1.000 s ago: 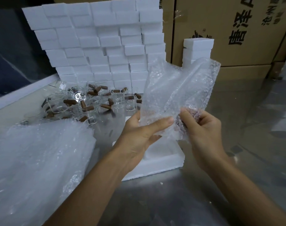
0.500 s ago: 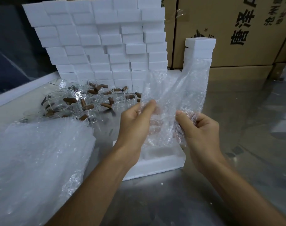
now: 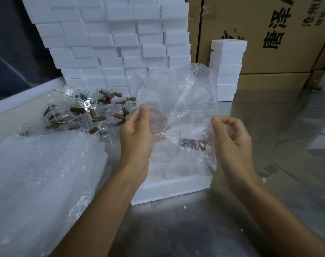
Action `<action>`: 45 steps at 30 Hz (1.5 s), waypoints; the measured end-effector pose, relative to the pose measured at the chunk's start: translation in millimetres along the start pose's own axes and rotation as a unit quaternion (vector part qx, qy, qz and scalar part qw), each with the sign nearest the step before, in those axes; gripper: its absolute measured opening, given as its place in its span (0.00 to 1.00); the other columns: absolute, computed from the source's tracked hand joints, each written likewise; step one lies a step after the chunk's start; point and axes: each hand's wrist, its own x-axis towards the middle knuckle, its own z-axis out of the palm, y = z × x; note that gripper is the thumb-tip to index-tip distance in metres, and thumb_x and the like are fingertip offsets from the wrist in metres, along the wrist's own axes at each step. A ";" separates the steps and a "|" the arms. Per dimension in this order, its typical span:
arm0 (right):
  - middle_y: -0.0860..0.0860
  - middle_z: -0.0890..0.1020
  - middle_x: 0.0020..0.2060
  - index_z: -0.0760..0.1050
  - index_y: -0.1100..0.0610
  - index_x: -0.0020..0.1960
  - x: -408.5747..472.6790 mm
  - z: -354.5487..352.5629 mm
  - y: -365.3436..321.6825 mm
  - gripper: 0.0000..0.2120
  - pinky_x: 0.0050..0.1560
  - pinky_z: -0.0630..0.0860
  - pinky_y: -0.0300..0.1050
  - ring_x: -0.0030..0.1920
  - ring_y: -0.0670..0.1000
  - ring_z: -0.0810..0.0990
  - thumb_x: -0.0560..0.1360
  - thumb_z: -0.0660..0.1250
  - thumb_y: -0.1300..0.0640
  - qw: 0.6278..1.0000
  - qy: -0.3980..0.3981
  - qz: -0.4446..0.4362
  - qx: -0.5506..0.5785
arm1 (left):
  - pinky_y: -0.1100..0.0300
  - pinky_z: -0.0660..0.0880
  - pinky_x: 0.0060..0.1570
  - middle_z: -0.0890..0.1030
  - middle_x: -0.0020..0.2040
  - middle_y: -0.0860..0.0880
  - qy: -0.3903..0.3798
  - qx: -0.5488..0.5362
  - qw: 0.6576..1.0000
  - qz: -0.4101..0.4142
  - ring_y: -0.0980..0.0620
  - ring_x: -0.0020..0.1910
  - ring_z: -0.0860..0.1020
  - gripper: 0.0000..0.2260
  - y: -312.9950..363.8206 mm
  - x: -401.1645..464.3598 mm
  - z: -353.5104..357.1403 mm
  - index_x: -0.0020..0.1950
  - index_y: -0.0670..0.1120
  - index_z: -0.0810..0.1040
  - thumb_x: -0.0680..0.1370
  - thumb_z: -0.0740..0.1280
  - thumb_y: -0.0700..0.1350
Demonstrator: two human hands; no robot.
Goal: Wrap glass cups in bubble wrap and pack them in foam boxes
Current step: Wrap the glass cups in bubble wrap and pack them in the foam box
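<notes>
**Bubble wrap sheet held up over an open foam box**

Both hands held one sheet of bubble wrap [image 3: 176, 112] upright above the worktop [image 3: 195, 229]. The left hand [image 3: 135, 138] gripped the sheet's left edge, thumb in front and fingers showing through the film behind it. The right hand [image 3: 232, 143] pinched the right edge between thumb and forefinger, its other fingers curled. Low in the sheet, near the right hand, a brown handle [image 3: 193, 144] showed through the film; the glass of that cup could not be made out clearly.

Directly below the sheet an open foam box [image 3: 169, 190] lay on the worktop, its hollows partly hidden by the wrap. A loose heap of bubble wrap [image 3: 43, 182] lay to the left, beside the left forearm. Behind the heap stood a cluster of glass cups [image 3: 87, 112] with brown handles, some tipped over. A wall of stacked foam boxes [image 3: 111, 39] rose behind them, a shorter stack [image 3: 226, 69] stood to its right, and cardboard cartons [image 3: 259, 34] lined the back.
</notes>
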 end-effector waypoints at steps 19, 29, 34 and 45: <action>0.47 0.71 0.31 0.72 0.55 0.34 -14.3 12.0 13.7 0.22 0.33 0.65 0.41 0.31 0.45 0.69 0.81 0.56 0.43 0.951 -0.124 -0.202 -0.199 | 0.48 0.75 0.65 0.83 0.57 0.60 -0.014 -0.071 0.997 -0.019 0.58 0.60 0.80 0.08 -5.9 -16.6 -10.4 0.51 0.60 0.81 0.81 0.62 0.55; 0.51 0.62 0.25 0.59 0.58 0.30 -15.7 13.5 12.2 0.27 0.30 0.58 0.46 0.27 0.46 0.60 0.81 0.55 0.42 0.949 -0.095 -0.178 -0.243 | 0.69 0.78 0.42 0.82 0.43 0.70 -0.049 -0.055 0.997 0.021 0.71 0.48 0.80 0.21 -2.0 -22.9 -4.0 0.38 0.73 0.80 0.84 0.59 0.52; 0.56 0.62 0.25 0.60 0.62 0.28 -15.4 14.2 10.6 0.27 0.28 0.56 0.42 0.26 0.45 0.59 0.81 0.59 0.49 0.962 -0.069 -0.168 -0.205 | 0.56 0.78 0.56 0.84 0.54 0.63 -0.042 -0.108 0.993 0.002 0.60 0.59 0.80 0.15 -3.9 -24.3 -2.5 0.41 0.72 0.82 0.82 0.61 0.55; 0.48 0.61 0.24 0.59 0.58 0.26 -10.1 18.5 14.4 0.27 0.28 0.59 0.38 0.27 0.47 0.59 0.81 0.66 0.56 0.999 -0.038 0.001 -0.017 | 0.45 0.77 0.61 0.85 0.54 0.50 -0.064 -0.176 0.981 -0.054 0.49 0.56 0.82 0.09 2.0 -26.1 -1.4 0.57 0.47 0.80 0.83 0.62 0.48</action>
